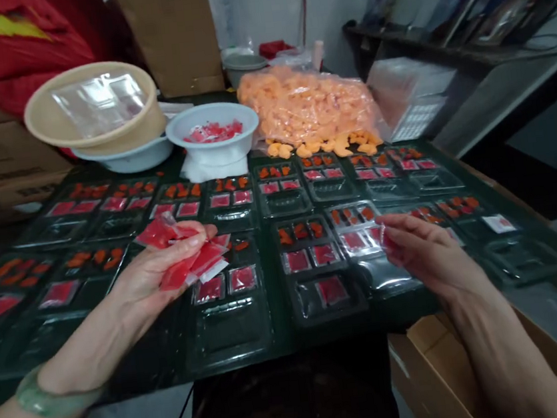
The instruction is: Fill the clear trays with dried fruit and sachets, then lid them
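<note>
My left hand [164, 265], with a green bangle on the wrist, is closed around a bunch of small red packets [199, 262] over the front row of trays. My right hand [423, 246] pinches one red packet [392, 243] at the right edge of a clear plastic tray [384, 274]. That tray has orange pieces at its top and red packets in its middle. To its left, another clear tray [302, 300] holds orange pieces, two red packets side by side and a third packet [332, 290] lower down. Several similar trays stand in two rows.
A white bowl [176, 130] of red packets stands behind the trays, beside a large bag of orange pieces [312, 108]. Loose orange pieces [309, 148] lie before the bag. A beige basin [37, 119] is at the back left. An open cardboard box [435, 352] sits below the table's right front.
</note>
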### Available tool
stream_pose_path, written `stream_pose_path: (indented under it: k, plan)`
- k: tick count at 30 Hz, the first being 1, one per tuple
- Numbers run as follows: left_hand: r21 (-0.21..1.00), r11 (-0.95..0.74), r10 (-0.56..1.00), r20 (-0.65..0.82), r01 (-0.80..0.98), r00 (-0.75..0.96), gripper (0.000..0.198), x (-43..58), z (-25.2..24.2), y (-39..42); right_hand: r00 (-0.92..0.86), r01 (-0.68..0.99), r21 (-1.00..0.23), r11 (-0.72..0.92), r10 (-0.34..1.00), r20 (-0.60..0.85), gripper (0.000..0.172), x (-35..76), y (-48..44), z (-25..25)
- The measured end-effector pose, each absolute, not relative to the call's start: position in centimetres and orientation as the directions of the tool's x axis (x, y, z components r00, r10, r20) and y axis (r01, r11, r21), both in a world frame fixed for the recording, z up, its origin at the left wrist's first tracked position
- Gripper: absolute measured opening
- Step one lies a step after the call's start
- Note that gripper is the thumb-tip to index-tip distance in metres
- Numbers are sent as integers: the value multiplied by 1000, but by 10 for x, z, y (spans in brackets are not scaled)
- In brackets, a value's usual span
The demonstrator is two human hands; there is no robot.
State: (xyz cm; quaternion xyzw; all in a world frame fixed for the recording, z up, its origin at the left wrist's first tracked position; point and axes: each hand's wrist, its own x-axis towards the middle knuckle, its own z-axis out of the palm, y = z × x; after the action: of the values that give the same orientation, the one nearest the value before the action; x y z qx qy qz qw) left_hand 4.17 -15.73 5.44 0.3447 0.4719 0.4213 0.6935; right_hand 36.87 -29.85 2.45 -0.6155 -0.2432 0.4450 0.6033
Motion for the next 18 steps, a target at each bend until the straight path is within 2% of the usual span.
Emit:
stream_pose_path:
  k: [2, 8, 15, 18]
  plan:
    - [869, 418, 908, -395, -264, 138, 19, 25, 57, -172, 462, -151, -975, -165, 860, -217, 32, 360, -288, 26]
    - [889, 290, 941, -332, -355, -64, 17, -28, 44, -216, 248, -3, -983, -183, 952, -178, 37, 321, -266, 37]
    - [899, 208, 881, -343, -385, -326, 10, -70, 35, -257, 207, 113, -993, -41, 978, -17, 20, 298, -265, 57]
    - [907, 224, 850, -361, -358, -382, 10, -71, 36, -263, 145, 267, -959, -92, 988, -55, 16, 306, -277, 51]
